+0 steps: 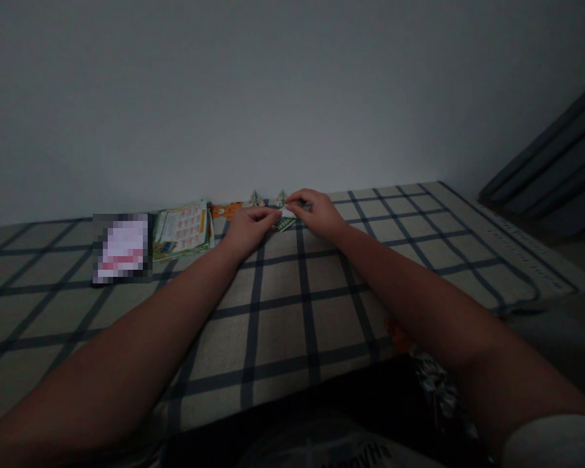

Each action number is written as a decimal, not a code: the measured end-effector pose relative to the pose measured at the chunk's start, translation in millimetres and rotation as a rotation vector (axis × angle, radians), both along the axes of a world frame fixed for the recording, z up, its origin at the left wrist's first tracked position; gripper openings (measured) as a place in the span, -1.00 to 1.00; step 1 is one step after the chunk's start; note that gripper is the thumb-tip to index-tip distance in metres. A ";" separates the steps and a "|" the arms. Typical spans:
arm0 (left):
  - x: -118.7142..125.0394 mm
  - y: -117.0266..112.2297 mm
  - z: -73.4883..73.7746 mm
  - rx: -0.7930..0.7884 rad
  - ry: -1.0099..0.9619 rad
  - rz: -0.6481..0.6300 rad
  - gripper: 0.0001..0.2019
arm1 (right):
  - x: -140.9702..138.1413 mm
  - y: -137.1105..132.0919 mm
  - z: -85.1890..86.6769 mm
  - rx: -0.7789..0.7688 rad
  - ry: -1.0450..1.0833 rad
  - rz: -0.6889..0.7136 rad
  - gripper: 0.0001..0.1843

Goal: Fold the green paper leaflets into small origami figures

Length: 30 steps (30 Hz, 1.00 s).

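A small folded piece of green and white printed paper (286, 222) is held between my two hands, near the far edge of the cloth. My left hand (249, 226) pinches its left side with thumb and forefinger. From the right, my right hand (316, 211) grips the white upper part between thumb and fingertips. Just behind stand two small folded paper pieces, one to the left (256, 198) and another (281, 197) partly behind my right fingers. Fine creases in the held paper are too dim to make out.
A stack of printed sheets (182, 229) lies left of my hands, beside a phone-like object with a blurred screen (123, 248). The checked cloth (283, 318) has a bear print (227, 210). A wall (292, 97) rises behind; a dark curtain (550, 156) hangs right.
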<state>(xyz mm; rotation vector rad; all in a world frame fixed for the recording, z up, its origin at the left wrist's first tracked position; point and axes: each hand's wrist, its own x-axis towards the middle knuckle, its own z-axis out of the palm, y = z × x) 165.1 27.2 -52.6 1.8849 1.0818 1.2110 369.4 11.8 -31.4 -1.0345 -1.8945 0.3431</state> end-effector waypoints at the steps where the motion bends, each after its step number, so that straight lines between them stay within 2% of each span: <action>1: 0.0 -0.4 0.9 0.013 -0.002 0.002 -0.69 | 0.1 0.3 -0.5 -0.004 0.014 0.000 -0.81; 6: 0.2 -3.4 6.4 0.059 0.002 0.004 -0.72 | 0.7 4.0 -3.5 -0.067 0.093 -0.037 -0.69; 11: 0.0 -3.2 6.2 0.046 0.031 -0.013 -0.65 | -0.4 5.9 -3.3 -0.126 0.135 -0.021 -0.80; 19: -0.2 -3.9 4.8 -0.009 0.040 -0.052 -0.51 | -0.3 2.7 -0.4 -0.091 0.128 -0.028 -0.84; 27: -0.7 -3.9 1.7 -0.081 0.059 -0.122 -0.62 | 1.8 1.2 1.3 -0.095 0.004 0.073 -0.84; 30: -0.2 -4.3 2.3 -0.044 0.089 -0.128 -0.61 | 2.7 2.0 0.6 -0.108 0.007 0.099 -0.83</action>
